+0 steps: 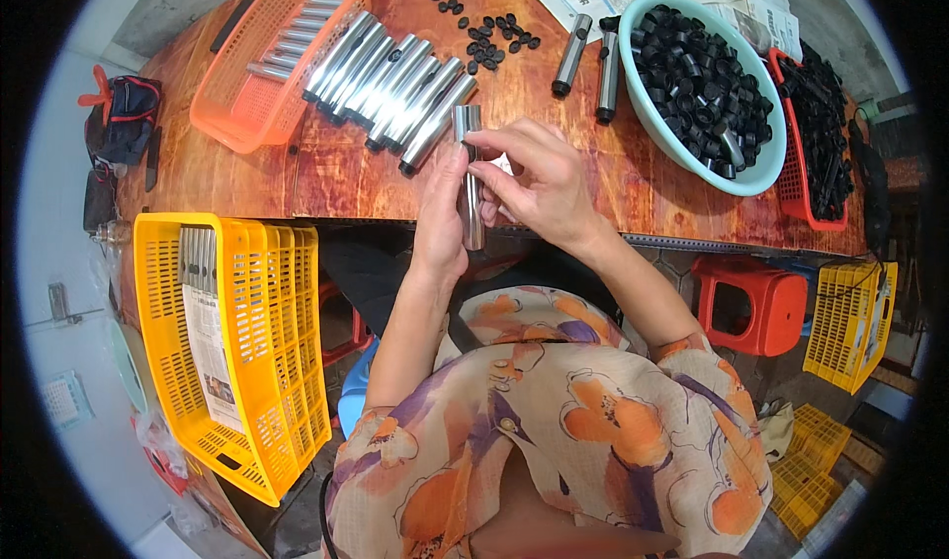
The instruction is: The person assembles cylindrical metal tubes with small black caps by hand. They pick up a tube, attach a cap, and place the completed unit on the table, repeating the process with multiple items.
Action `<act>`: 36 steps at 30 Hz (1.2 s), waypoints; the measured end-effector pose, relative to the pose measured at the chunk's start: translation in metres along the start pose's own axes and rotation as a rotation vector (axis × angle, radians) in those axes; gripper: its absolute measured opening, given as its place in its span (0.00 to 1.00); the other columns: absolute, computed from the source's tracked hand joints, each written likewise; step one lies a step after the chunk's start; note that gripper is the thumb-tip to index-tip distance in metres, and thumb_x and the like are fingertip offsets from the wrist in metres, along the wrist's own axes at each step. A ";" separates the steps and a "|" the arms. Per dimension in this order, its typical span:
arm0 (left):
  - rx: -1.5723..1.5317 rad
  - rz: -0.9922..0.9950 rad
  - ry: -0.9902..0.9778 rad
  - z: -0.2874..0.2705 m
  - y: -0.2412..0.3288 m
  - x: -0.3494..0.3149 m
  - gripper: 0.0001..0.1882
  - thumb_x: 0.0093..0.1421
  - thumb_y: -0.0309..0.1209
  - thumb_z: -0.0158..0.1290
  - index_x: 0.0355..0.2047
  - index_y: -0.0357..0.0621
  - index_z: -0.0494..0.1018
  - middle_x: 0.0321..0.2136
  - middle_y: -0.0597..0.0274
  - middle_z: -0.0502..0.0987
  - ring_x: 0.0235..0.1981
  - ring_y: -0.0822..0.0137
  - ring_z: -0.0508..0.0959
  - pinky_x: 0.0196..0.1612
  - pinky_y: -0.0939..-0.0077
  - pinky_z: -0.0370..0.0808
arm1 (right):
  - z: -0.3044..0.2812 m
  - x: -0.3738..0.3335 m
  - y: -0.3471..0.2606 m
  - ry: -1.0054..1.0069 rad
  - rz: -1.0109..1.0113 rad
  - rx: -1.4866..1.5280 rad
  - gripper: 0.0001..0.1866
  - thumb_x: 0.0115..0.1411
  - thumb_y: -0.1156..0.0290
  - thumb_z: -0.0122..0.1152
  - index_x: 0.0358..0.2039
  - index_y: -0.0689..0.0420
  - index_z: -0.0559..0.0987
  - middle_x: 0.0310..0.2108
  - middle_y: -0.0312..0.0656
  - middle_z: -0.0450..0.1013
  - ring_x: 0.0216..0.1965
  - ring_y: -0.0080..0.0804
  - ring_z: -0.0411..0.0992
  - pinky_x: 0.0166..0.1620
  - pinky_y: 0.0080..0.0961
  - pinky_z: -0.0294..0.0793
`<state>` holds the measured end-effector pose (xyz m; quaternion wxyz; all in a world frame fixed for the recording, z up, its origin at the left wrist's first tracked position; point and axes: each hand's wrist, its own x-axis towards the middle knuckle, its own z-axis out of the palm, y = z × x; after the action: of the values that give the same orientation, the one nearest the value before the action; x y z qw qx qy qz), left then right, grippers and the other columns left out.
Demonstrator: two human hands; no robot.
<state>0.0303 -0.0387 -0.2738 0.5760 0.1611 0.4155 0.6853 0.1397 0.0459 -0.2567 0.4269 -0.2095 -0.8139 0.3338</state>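
Note:
My left hand (pixel 441 208) is wrapped round a shiny silver metal tube (pixel 472 225), held upright over the table's near edge. Bent over the tube's upper half is my right hand (pixel 544 178), its thumb and forefinger drawn together against the side. A small dark spot shows by those fingertips; whether it is a loose piece cannot be made out. Just left of my hands lies a slanted row of similar silver tubes (pixel 395 85) with black ends. Small black oval pieces (pixel 484 40) are scattered on the table beyond.
An orange basket (pixel 242 129) with silver tubes stands far left. On the right are two dark tubes (pixel 571 57), a pale blue basin (pixel 657 129) of black rings and a red basket (pixel 796 178) of black parts. A yellow crate (pixel 267 361) stands left, a red stool (pixel 756 307) right.

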 end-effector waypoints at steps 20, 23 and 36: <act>0.093 0.148 0.075 0.025 0.012 -0.021 0.19 0.70 0.42 0.37 0.43 0.39 0.69 0.32 0.65 0.72 0.30 0.75 0.72 0.33 0.83 0.70 | 0.002 -0.026 -0.021 0.134 -0.262 -0.102 0.13 0.45 0.77 0.66 0.35 0.56 0.81 0.32 0.39 0.75 0.33 0.34 0.74 0.37 0.28 0.69; 0.039 0.087 0.014 0.022 0.014 -0.026 0.18 0.69 0.43 0.38 0.42 0.40 0.68 0.26 0.68 0.70 0.23 0.77 0.68 0.26 0.86 0.65 | 0.000 -0.028 -0.020 0.172 -0.133 0.059 0.12 0.47 0.78 0.66 0.35 0.58 0.81 0.33 0.43 0.74 0.32 0.37 0.74 0.35 0.28 0.72; 0.007 0.025 -0.097 0.018 0.021 -0.035 0.24 0.68 0.52 0.37 0.41 0.42 0.66 0.17 0.69 0.63 0.14 0.77 0.61 0.16 0.86 0.58 | -0.015 -0.012 -0.013 0.185 0.274 0.391 0.14 0.55 0.74 0.62 0.43 0.62 0.77 0.32 0.38 0.73 0.34 0.22 0.71 0.35 0.19 0.70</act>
<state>0.0387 -0.0637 -0.2383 0.5863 0.2016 0.3875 0.6822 0.1580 0.0346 -0.2481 0.4827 -0.2609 -0.6555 0.5189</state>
